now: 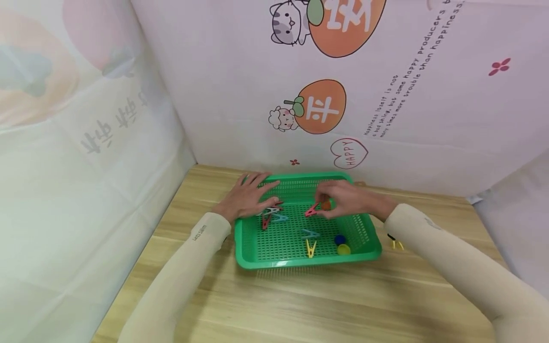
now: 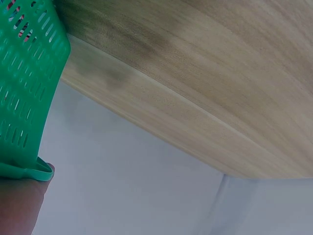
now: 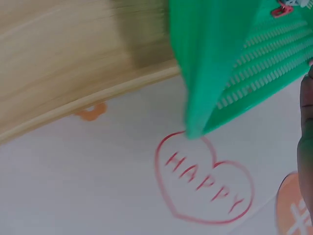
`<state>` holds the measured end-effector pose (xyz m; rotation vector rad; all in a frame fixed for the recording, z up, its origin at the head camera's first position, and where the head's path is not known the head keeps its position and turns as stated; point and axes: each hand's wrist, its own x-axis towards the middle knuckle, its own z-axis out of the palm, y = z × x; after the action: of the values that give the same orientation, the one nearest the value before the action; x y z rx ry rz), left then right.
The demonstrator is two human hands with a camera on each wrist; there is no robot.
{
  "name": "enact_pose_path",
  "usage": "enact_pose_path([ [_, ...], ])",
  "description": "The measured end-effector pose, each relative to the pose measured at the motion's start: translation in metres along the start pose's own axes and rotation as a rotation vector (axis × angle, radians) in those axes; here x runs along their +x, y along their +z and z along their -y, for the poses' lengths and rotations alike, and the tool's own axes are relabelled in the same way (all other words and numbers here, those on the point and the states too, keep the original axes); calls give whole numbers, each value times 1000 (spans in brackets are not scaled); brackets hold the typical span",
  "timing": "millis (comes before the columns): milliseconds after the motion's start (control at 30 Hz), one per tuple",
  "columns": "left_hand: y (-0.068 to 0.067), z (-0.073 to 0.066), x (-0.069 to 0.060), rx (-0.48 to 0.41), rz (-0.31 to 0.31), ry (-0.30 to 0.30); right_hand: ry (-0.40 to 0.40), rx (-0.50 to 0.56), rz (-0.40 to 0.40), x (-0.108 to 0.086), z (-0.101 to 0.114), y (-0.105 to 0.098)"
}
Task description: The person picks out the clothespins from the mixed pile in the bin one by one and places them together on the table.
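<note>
A green plastic basket with slotted walls stands on the wooden table. My right hand is over its right half and pinches a red clothespin between thumb and fingers. Partly hidden behind those fingers is a round orange thing. On the basket's left rim rests my left hand, fingers spread and thumb reaching inside. Near that thumb lie a white clothespin, a dark red clothespin and a light blue clothespin. Nearer the front are a blue clothespin and a yellow clothespin.
A blue cap-like round piece and a yellow one lie in the basket's front right corner. Outside, a small yellow and black object is beside the right sleeve. A printed white cloth wall rises behind the table.
</note>
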<state>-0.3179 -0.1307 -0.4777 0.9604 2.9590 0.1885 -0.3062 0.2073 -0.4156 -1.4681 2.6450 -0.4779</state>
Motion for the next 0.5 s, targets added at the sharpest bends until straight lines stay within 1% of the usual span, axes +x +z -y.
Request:
enact_pose_path([
  [100,1,0,0,-2,-2,-2,42,3,-41,-15,-7,-4],
  [333,1,-1,0,-15,-3,-3,100,-43,-151,-54,-20,-15],
  [400,0,-1,0,-16,-9,0,139,-34,-184,-65,-23,-19],
  [500,1,-1,0,-27,-11,-3,237,-20,-233,-83,-28,-22],
])
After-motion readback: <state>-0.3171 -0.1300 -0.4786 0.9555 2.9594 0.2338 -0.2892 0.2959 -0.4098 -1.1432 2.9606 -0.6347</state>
